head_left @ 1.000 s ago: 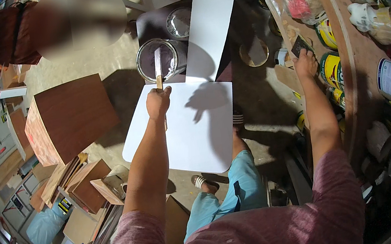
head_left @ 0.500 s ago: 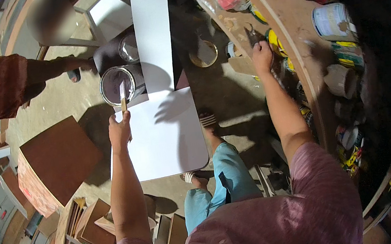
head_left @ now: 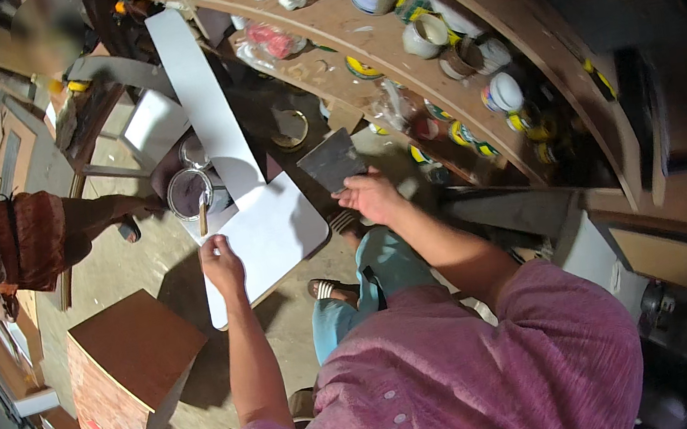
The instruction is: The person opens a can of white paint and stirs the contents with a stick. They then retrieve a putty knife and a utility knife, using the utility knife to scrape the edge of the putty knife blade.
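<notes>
My left hand [head_left: 223,265] is closed on a narrow wooden-handled putty knife [head_left: 204,214], whose pale blade is over an open can of greyish contents [head_left: 183,186]. My right hand [head_left: 365,194] grips a thin dark square plate [head_left: 326,160] by its lower edge, out to the right of the white board [head_left: 262,251]. A long white strip [head_left: 196,91] runs from that board toward the back, beside the can. A second round container [head_left: 193,149] sits just behind the can.
Curved wooden shelves [head_left: 390,43] with several paint cans, tubs and bags fill the back right. A plywood box [head_left: 131,347] stands on the floor at lower left. Another person [head_left: 34,238] is at the far left, a foot near the can's stand. A white-panelled frame [head_left: 150,127] is behind.
My right hand has brought the dark plate away from the shelf toward the boards. The view has swung toward the shelves. My left hand still holds the knife at the can.
</notes>
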Action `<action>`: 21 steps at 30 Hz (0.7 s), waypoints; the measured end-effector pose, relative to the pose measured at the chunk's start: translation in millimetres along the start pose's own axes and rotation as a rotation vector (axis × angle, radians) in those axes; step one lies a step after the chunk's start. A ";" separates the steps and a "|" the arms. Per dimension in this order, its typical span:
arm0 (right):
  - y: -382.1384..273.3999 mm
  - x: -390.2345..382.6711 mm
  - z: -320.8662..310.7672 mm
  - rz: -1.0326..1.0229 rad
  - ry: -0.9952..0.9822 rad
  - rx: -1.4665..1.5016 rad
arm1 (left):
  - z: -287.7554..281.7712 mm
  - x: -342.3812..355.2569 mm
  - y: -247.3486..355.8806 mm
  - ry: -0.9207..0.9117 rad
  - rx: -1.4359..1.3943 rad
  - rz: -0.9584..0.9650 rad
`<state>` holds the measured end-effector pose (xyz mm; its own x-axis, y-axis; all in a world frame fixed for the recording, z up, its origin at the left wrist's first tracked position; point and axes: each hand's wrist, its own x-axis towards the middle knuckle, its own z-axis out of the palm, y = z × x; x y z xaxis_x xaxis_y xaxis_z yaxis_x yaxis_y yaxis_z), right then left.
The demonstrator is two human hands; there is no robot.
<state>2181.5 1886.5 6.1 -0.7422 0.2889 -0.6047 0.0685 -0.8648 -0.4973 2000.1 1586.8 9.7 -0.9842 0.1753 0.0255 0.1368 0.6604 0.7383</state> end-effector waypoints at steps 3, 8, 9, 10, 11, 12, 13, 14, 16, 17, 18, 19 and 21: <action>34.0 -69.8 42.7 -0.001 -0.110 0.096 | -13.6 -62.9 76.7 -0.324 -0.479 -0.194; 91.8 -142.2 100.2 -0.051 -0.170 0.003 | -34.2 -120.1 105.0 -0.619 -0.858 -0.158; 98.4 -158.7 111.3 -0.082 -0.123 -0.023 | -45.9 -124.6 117.5 -0.616 -0.804 -0.191; 102.7 -168.1 109.2 -0.069 -0.122 -0.112 | -53.5 -129.7 124.9 -0.597 -0.809 -0.151; 106.3 -175.3 109.0 -0.053 -0.126 -0.201 | -63.0 -132.5 128.3 -0.569 -0.812 -0.110; 106.1 -182.3 107.0 -0.101 -0.125 -0.306 | -70.8 -133.6 126.8 -0.571 -0.780 -0.054; 102.6 -188.1 104.2 -0.138 -0.115 -0.388 | -74.0 -135.0 120.4 -0.605 -0.846 -0.067; 96.2 -195.5 100.7 -0.172 -0.100 -0.467 | -81.8 -138.3 118.1 -0.658 -0.804 -0.103; 84.8 -209.0 99.0 -0.218 -0.076 -0.459 | -94.0 -145.8 117.0 -0.752 -0.745 -0.141; 85.4 -212.3 95.5 -0.245 -0.092 -0.524 | -99.5 -152.6 119.9 -0.801 -0.732 -0.146; 86.3 -212.5 90.8 -0.270 -0.108 -0.589 | -103.9 -158.3 124.5 -0.848 -0.718 -0.153; 86.1 -212.9 87.6 -0.295 -0.124 -0.655 | -106.7 -164.3 130.9 -0.831 -0.733 -0.155; 90.6 -220.7 96.0 -0.376 -0.061 -0.666 | -113.6 -173.9 141.1 -0.784 -0.760 -0.161</action>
<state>2287.6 1705.0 154.2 -0.8290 0.4750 -0.2954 0.1772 -0.2778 -0.9441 2177.8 1566.6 186.0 -0.6033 0.7197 -0.3437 -0.3559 0.1426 0.9236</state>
